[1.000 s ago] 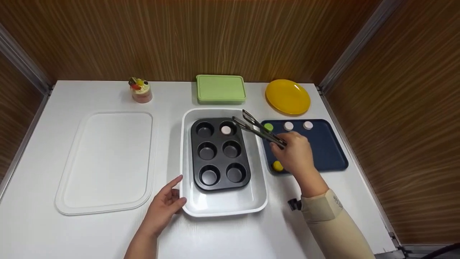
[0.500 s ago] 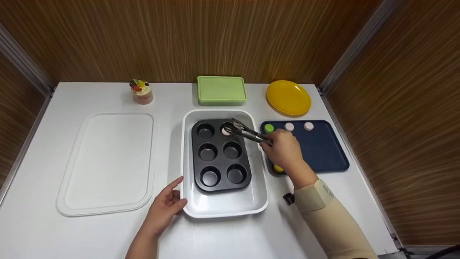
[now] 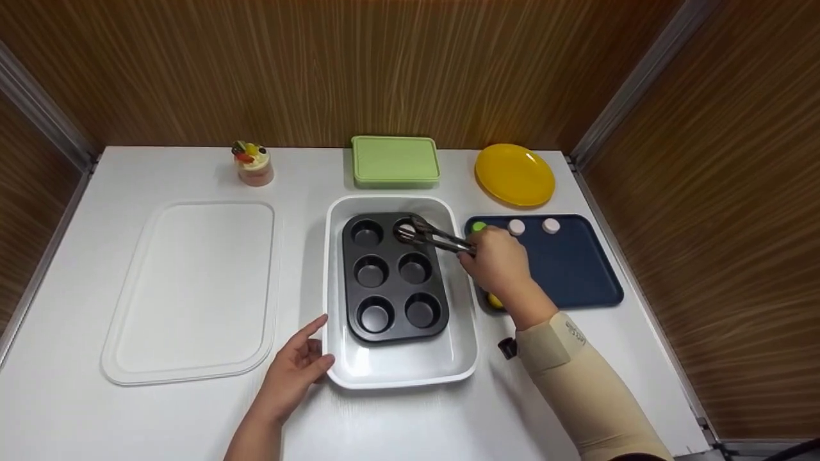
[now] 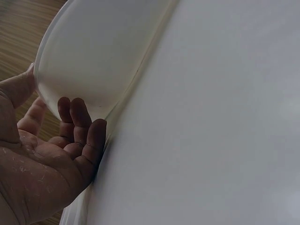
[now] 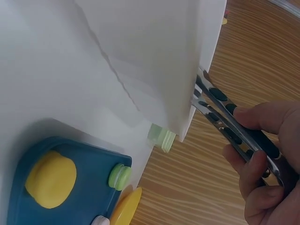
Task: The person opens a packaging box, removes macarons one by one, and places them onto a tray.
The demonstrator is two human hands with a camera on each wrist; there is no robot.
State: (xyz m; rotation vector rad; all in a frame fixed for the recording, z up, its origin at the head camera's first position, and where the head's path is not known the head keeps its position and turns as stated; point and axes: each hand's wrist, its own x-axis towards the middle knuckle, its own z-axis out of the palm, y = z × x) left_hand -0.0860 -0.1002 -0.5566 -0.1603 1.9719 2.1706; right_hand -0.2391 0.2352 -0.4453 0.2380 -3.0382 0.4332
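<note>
In the head view a white tub (image 3: pixel 400 368) holds a black muffin tin (image 3: pixel 392 285). My right hand (image 3: pixel 503 266) grips dark metal tongs (image 3: pixel 442 239), which reach over the tub's right side into the tin's far right cup. There the tong tips overlap a pale pink macaron (image 3: pixel 406 232). The right wrist view shows thumb and fingers closed round the tong arms (image 5: pixel 234 129); their tips are hidden by the tub wall (image 5: pixel 173 61). My left hand (image 3: pixel 296 365) holds the tub's left rim near the front, thumb at the edge, other fingers bent against the outer wall (image 4: pixel 89 51).
Right of the tub, a dark blue tray (image 3: pixel 576 275) bears a green macaron (image 5: pixel 120 176), two pink macarons (image 3: pixel 551 225) and a yellow rounded item (image 5: pixel 50 179). Behind stand a green lidded box (image 3: pixel 395 160), a yellow plate (image 3: pixel 514 174) and a dessert cup (image 3: pixel 254 168). A white lid (image 3: pixel 195 288) lies left.
My right hand has moved left and the tongs have come down into the far right cup, their tips drawing closer together about the pink macaron. My left hand stays at the rim.
</note>
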